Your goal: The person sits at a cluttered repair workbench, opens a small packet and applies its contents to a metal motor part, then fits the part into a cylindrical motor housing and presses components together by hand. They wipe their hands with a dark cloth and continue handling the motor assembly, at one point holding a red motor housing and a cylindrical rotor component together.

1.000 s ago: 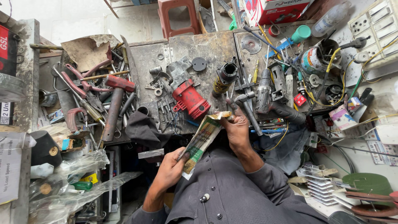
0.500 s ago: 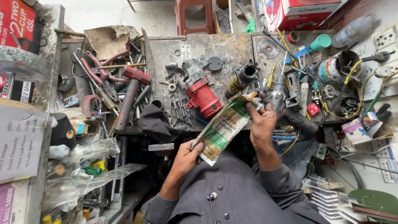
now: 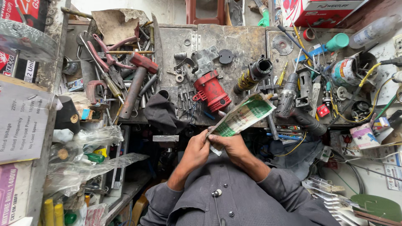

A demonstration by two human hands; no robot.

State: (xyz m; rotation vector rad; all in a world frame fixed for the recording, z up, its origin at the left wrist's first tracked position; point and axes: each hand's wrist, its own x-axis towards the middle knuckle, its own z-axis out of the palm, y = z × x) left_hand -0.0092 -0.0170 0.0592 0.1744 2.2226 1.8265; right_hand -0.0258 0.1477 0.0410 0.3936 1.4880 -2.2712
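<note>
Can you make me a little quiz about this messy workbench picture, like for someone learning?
1. True or false: both hands hold the green and white paper packet.
2. Which lies on the bench just above the packet? A) red motor housing B) a yellow bucket C) a blue helmet
3. Fill in: the dark crumpled cloth lies to the ____ of the red housing in the picture.

Key:
1. True: the left hand and right hand both grip its lower end.
2. A
3. left

Flat green-and-white printed packet (image 3: 242, 116), tilted up to the right, lower end pinched above lap
</note>
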